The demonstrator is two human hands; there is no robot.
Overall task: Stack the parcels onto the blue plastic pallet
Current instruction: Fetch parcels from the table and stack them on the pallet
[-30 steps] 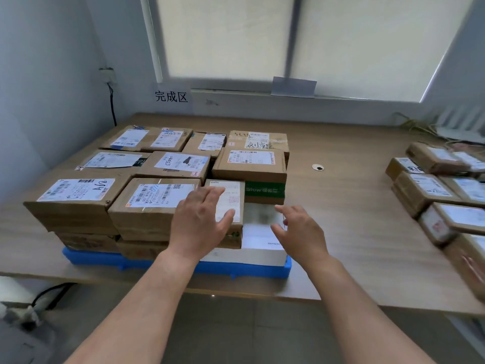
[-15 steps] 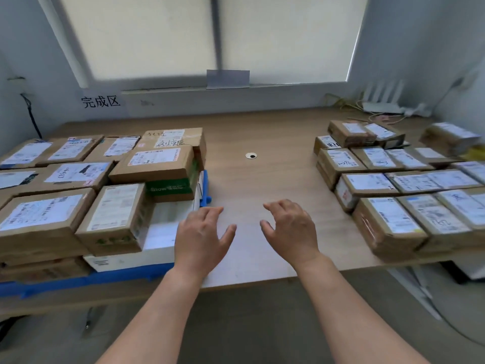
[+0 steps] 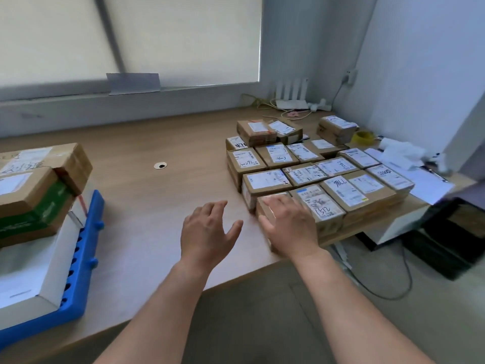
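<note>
The tabletop point(image 3: 157, 143) ran wall to wall under the window. At its near left edge sat the blue plastic pallet point(image 3: 78, 292), already loaded w/ brown parcels point(image 3: 29, 195) at least two layers deep in the part I could see, incl. one w/ a green band, plus a flat white box point(image 3: 31, 271) at the near right corner w/ nothing on top of it. The rest of the pallet ran out of sight to the left.

On the right, well apart from the pallet, a big batch of waiting parcels point(image 3: 338, 185) lay packed edge to edge, approx a dozen-plus, some doubled up. So the job looked prob. past halfway, but w/ plenty left to carry over.

The nearest parcel point(image 3: 262, 211), at the batch's near left corner, looked like the next pick. The right hand point(image 3: 290, 227) lay flat over its top, fingers straight, not curled round it. The left hand point(image 3: 207, 232) hovered just beside, over bare wood, fingers spread, holding nothing.

Far right: a white router point(image 3: 291, 97), a yellow tape roll point(image 3: 363, 136).
</note>
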